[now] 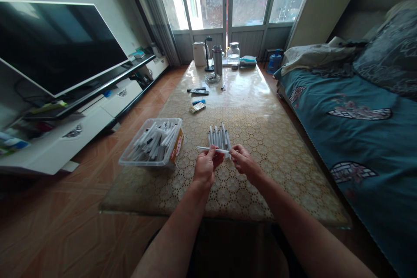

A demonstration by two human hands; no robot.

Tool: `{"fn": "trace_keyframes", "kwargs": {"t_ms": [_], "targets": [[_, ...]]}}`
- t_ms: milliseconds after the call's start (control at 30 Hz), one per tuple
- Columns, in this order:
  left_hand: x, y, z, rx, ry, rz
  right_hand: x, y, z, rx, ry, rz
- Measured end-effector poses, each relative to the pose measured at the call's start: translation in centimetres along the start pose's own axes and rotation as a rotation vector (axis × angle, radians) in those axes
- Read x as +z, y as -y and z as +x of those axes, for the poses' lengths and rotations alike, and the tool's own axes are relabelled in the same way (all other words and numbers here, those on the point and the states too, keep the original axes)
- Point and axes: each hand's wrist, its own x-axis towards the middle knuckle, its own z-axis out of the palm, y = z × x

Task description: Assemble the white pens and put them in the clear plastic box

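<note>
A slim white pen (203,148) is held crosswise between my two hands, its pointed end toward the left. My left hand (206,165) is closed around its middle, with the thumb on top. The fingers of my right hand (241,158) pinch its right end. Just beyond the hands, several white pens (218,134) lie side by side on the patterned table (254,186), pointing away from me. To the left stands a clear plastic box (177,152) filled with many similar pens.
Farther up the table are a small box (197,107), a blue item (198,102), remotes (198,91), a glass ashtray (212,78), a steel flask (217,61), a kettle (200,54) and a glass jug (233,53). A bed (358,139) is at the right.
</note>
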Motion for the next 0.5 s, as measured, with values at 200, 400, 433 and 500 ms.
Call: {"fn": "trace_keyframes", "kwargs": {"t_ms": [200,400,433,500], "targets": [[0.10,0.30,-0.08,-0.021,0.005,0.037,-0.13,-0.66,0.35,0.012,-0.043,-0.088],[-0.07,0.35,0.38,-0.022,-0.014,0.013,0.37,0.16,-0.16,0.073,-0.072,0.047],[-0.10,0.40,0.42,-0.027,-0.013,0.011,0.38,0.24,-0.14,0.098,-0.086,0.068],[-0.12,0.53,0.45,-0.033,-0.012,0.009,0.31,0.21,0.00,0.138,-0.093,0.072]]}}
